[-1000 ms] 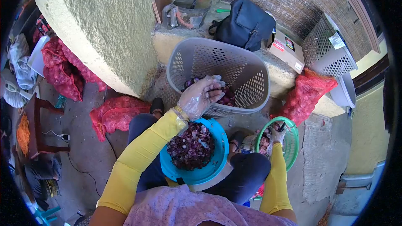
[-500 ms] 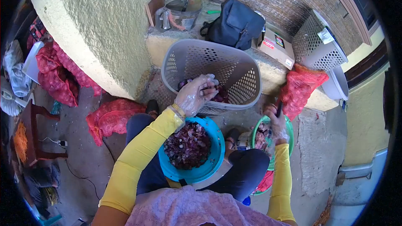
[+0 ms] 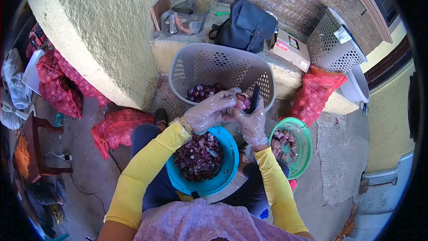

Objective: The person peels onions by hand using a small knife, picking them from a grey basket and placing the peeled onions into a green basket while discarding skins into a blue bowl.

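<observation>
In front of the large grey basket, my gloved left hand (image 3: 209, 112) is closed on a red onion (image 3: 243, 101). My gloved right hand (image 3: 253, 125) grips a knife (image 3: 255, 97), its dark blade pointing up against the onion's right side. The fingertips of both hands meet around the onion, and the handle is hidden in my palm. Peeled red onions (image 3: 201, 92) lie inside the grey basket (image 3: 223, 50). Below my left hand, a blue basin (image 3: 232, 163) between my legs holds onion skins and scraps (image 3: 198, 156).
A green basket (image 3: 305, 156) with onions (image 3: 283, 144) stands at my right. Red mesh sacks of onions (image 3: 312, 96) sit behind it and at left (image 3: 120, 127). A black backpack (image 3: 249, 24), a carton (image 3: 290, 50) and a clear jug (image 3: 191, 15) rest on the ledge.
My right hand has moved left with the knife, from above the green basket to my left hand. The onion now shows between both hands. My left hand has shifted slightly.
</observation>
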Demonstrator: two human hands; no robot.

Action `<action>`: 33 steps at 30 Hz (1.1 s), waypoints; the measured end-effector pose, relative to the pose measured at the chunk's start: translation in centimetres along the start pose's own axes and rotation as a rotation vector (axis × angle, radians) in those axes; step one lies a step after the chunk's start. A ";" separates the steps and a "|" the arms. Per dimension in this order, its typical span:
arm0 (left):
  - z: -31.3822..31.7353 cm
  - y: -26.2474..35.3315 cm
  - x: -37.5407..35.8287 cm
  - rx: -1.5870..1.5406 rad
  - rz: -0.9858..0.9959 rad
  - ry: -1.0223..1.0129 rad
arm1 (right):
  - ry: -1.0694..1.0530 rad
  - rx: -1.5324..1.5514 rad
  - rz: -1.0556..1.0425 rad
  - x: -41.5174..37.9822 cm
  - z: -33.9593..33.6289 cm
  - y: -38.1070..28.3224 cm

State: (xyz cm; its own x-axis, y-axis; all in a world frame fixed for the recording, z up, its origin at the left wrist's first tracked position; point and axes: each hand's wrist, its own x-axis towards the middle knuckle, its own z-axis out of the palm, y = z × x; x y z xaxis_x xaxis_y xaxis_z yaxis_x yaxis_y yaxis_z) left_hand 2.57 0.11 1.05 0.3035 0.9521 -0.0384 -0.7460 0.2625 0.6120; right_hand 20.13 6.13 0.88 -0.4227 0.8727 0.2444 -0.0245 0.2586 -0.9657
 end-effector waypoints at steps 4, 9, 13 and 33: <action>0.7 0.0 0.1 0.039 0.067 0.082 | -0.027 -0.036 -0.013 -0.6 0.7 -1.2; -1.2 -0.2 -0.1 0.106 0.089 0.145 | -0.131 0.010 0.022 -0.3 0.3 -1.0; -0.9 1.0 -0.5 0.464 0.184 0.081 | -0.130 0.196 0.166 0.3 0.0 -0.9; -0.6 1.7 -1.8 0.648 -0.039 0.176 | -0.277 -0.043 0.348 0.9 -2.0 -1.6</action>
State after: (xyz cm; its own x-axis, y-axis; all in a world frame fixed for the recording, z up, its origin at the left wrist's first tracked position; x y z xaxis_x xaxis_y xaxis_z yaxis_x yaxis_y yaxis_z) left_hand 0.39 -1.07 1.70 0.1812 0.9696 -0.1645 -0.2131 0.2020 0.9559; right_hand 21.54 7.33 2.85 -0.6262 0.7683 -0.1328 0.1971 -0.0088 -0.9803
